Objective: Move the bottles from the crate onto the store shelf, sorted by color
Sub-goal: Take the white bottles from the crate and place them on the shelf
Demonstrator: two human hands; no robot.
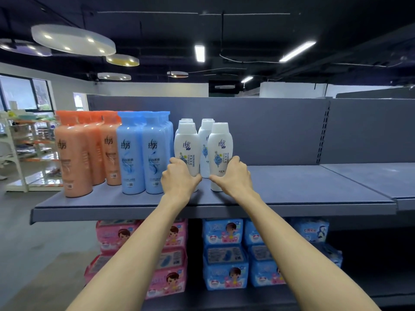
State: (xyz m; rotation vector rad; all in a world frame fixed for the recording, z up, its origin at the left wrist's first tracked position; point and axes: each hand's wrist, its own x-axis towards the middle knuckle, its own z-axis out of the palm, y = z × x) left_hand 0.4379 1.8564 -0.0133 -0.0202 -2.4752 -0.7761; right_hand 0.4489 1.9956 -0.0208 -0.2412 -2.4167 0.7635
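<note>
Each hand grips a white bottle: left hand [179,178] on the left bottle [186,149], right hand [233,176] on the right bottle [220,153]. Fingers curl round both, likely lining them up beside the blue bottles [143,153] on the shelf [292,189].

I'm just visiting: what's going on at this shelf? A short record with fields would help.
shelf: orange bottles, then blue bottles, then white bottles, left to right
left hand: grips the front-left white bottle
right hand: grips the front-right white bottle
below: pink packs, blue packs
crate: not in view
</note>
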